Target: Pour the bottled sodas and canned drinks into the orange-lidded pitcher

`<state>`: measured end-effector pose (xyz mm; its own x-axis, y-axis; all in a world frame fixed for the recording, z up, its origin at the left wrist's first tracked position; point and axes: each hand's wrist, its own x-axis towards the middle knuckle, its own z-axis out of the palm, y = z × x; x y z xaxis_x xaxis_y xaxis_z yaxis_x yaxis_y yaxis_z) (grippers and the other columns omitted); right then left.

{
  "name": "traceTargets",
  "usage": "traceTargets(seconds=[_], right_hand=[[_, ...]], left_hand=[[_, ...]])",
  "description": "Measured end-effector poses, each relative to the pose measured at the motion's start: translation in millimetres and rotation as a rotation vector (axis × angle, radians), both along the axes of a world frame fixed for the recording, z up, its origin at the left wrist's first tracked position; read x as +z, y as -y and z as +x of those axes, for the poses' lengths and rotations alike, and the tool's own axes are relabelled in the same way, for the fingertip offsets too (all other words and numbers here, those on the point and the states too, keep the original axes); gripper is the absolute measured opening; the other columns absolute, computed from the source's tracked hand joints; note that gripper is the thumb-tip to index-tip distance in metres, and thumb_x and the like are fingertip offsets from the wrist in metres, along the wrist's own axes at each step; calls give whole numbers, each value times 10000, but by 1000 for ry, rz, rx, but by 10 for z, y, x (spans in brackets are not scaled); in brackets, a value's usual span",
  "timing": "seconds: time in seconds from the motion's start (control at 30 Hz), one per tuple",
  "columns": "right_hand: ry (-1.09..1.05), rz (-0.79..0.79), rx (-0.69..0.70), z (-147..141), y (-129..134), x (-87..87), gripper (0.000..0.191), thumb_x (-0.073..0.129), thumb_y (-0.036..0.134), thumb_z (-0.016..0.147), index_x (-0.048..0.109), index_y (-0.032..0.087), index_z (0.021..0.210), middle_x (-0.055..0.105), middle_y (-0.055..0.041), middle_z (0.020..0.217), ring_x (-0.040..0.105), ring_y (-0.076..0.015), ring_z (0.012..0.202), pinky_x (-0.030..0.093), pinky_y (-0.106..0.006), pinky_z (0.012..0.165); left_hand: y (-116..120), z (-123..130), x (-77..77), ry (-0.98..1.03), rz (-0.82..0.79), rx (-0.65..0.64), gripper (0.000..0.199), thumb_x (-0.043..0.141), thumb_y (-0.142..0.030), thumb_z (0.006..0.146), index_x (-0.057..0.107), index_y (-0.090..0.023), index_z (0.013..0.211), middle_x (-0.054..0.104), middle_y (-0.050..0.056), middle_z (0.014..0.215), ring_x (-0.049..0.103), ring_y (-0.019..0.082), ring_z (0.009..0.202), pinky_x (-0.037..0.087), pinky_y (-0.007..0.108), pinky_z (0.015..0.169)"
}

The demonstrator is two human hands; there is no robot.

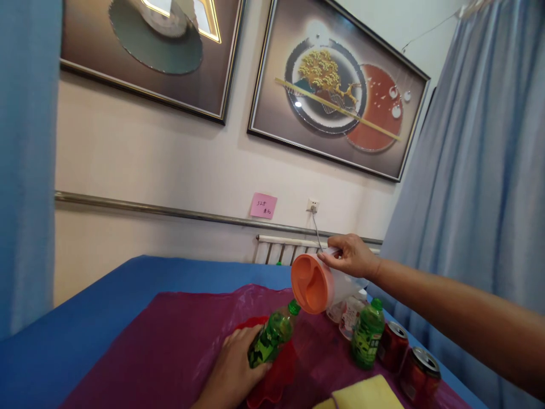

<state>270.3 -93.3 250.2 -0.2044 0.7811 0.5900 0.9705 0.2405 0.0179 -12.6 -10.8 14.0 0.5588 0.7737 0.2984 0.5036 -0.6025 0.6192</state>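
A green bottle (272,336) leans to the right above a red tray (283,372), with my left hand (236,363) wrapped round its lower part. Its green cap end is close to the orange lid of a clear pitcher (313,284). My right hand (351,257) grips that pitcher by its handle and holds it tipped over, lid toward the left. Whether any liquid is in the pitcher cannot be made out.
Right of the pitcher stand a second green bottle (368,335), two red cans (420,375) and clear cups (351,317). A yellow cloth (366,395) lies at the front on purple sheeting (170,341). Blue curtains hang on both sides.
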Motion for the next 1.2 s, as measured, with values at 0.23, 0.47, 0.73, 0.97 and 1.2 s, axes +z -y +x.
traceTargets(seconds=[0.23, 0.47, 0.73, 0.97, 1.2], right_hand=[[3, 0, -21, 15, -40, 20, 473, 547, 549, 850, 333, 230, 576, 383, 44, 515, 325, -104, 512, 238, -272, 533], [1, -11, -4, 15, -37, 16, 466, 575, 530, 845, 350, 226, 573, 380, 48, 515, 329, -101, 515, 231, -267, 534], [-8, -19, -16, 21, -11, 25, 474, 562, 540, 849, 340, 226, 572, 376, 47, 519, 332, -102, 518, 234, -268, 532], [-1, -19, -17, 9, -15, 32, 469, 549, 549, 853, 351, 226, 576, 392, 41, 524, 368, -103, 513, 240, -267, 535], [13, -13, -17, 14, -19, 28, 470, 554, 544, 856, 346, 227, 577, 378, 46, 516, 361, -101, 502, 242, -261, 530]], left_hand=[[-6, -1, -10, 4, -7, 5, 649, 729, -211, 670, 637, -220, 1313, 687, 87, 1284, 584, 293, 1227, 383, 407, 1089], [28, -15, 26, 10, -4, 2, 613, 728, -234, 681, 657, -227, 1289, 692, 95, 1292, 592, 299, 1233, 375, 417, 1102], [16, -11, 21, 5, -19, -2, 630, 720, -228, 672, 652, -229, 1298, 685, 100, 1307, 584, 306, 1248, 362, 429, 1120], [25, -14, 18, -1, -12, -4, 648, 724, -236, 678, 643, -177, 1319, 679, 119, 1301, 584, 300, 1243, 371, 411, 1110], [10, -20, 9, -8, -12, -11, 657, 723, -233, 681, 634, -175, 1329, 671, 122, 1317, 571, 299, 1257, 352, 415, 1122]])
